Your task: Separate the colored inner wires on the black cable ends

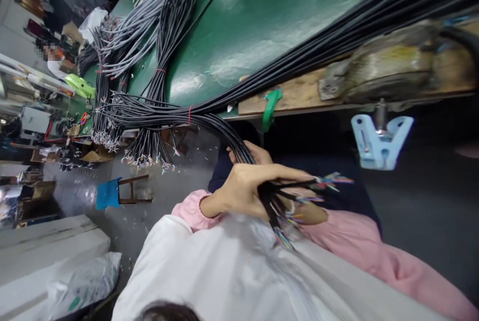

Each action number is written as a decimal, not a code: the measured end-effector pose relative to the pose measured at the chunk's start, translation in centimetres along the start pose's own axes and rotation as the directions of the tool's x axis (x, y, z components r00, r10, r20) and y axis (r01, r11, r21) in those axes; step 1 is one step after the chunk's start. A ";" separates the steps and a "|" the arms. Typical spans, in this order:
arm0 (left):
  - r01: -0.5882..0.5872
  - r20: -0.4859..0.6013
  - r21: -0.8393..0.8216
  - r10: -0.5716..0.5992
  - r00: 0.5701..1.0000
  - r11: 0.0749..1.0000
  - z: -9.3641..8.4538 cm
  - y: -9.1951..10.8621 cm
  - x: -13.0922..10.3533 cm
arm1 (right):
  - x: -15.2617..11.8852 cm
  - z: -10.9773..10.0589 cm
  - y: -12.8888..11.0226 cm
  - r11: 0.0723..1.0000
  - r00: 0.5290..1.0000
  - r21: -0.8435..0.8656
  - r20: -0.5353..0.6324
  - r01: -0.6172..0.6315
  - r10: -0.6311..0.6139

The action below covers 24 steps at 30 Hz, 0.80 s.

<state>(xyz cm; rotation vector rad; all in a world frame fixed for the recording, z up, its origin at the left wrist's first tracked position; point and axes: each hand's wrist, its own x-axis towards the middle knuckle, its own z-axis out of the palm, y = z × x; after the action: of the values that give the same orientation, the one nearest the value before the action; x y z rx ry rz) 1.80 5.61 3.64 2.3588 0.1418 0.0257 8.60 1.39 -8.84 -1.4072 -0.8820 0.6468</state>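
At the bottom of the frame lies a white garment (232,271) across the person's lap, with pink sleeves (359,246) running out from it. Just above, at centre, the left hand (243,191) is clenched around a bundle of black cables (220,131), whose stripped, coloured wire ends (329,181) fan out to the right of the knuckles. The right hand (307,211) sits just behind and below the fanned ends, mostly hidden by them; whether its fingers are closed or loose cannot be told. From the grip the bundle arcs up and left to the edge of the green table (269,17), where a red tie (190,114) binds it. Further bundles of black and grey cables (157,27) lie across the table's upper left. A light blue clamp (379,141) hangs under the wooden edge (299,94) at right. Far left, a blue stool (112,192) stands on the floor.
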 end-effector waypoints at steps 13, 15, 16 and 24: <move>-0.058 -0.051 -0.132 0.052 0.997 0.989 0.0 -0.9 0.3 | -3.1 -8.0 -5.9 0.997 0.984 -0.069 -0.172 0.032 -0.043; -0.106 -0.066 -0.146 0.097 0.993 0.984 0.2 -1.0 0.5 | -4.6 -9.6 -7.5 0.994 0.962 -0.087 -0.259 0.070 -0.090; -0.128 -0.076 -0.154 0.117 0.990 0.980 0.4 -0.9 0.6 | -5.1 -10.2 -8.2 0.992 0.956 -0.082 -0.272 0.094 -0.113; -0.027 0.036 0.073 0.025 0.999 0.997 1.0 0.2 1.2 | -4.4 -11.2 -10.1 0.963 0.910 -0.057 -0.318 0.263 -0.267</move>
<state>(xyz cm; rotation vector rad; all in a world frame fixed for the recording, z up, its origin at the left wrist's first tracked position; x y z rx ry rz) 3.10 4.90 3.03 2.4327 0.0965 -0.0087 14.25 -9.36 1.15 -1.3267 -0.7950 0.1940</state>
